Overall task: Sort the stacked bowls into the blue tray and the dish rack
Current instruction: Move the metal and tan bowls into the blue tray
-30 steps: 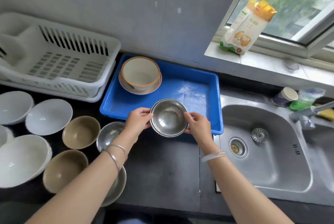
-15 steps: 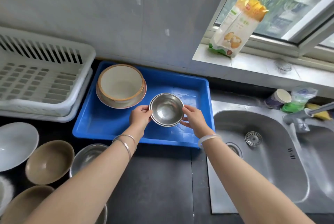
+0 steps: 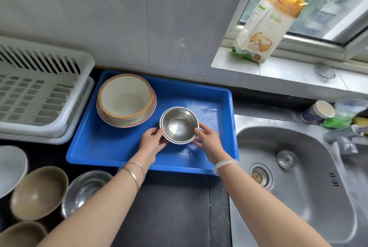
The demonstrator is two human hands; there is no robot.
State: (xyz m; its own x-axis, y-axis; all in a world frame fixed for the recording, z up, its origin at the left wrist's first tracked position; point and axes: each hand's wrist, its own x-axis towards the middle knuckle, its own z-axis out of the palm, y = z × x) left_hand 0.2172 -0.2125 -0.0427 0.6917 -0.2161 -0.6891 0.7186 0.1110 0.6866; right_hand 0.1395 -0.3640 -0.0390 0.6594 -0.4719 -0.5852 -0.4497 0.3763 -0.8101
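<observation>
Your left hand (image 3: 152,140) and right hand (image 3: 207,141) both grip the small steel bowls (image 3: 179,125) — fingers curled round opposite sides of the rim — over the blue tray (image 3: 111,147), just right of the cream bowl (image 3: 125,98) resting on a plate. The white dish rack (image 3: 39,95) stands left of the tray — a larger steel bowl (image 3: 85,189) and brown bowls (image 3: 38,192) wait on the dark counter.

Both our arms reach forward; our left hand (image 3: 152,140) and right hand (image 3: 208,142) grip the stacked steel bowls (image 3: 179,125) from either side.
</observation>
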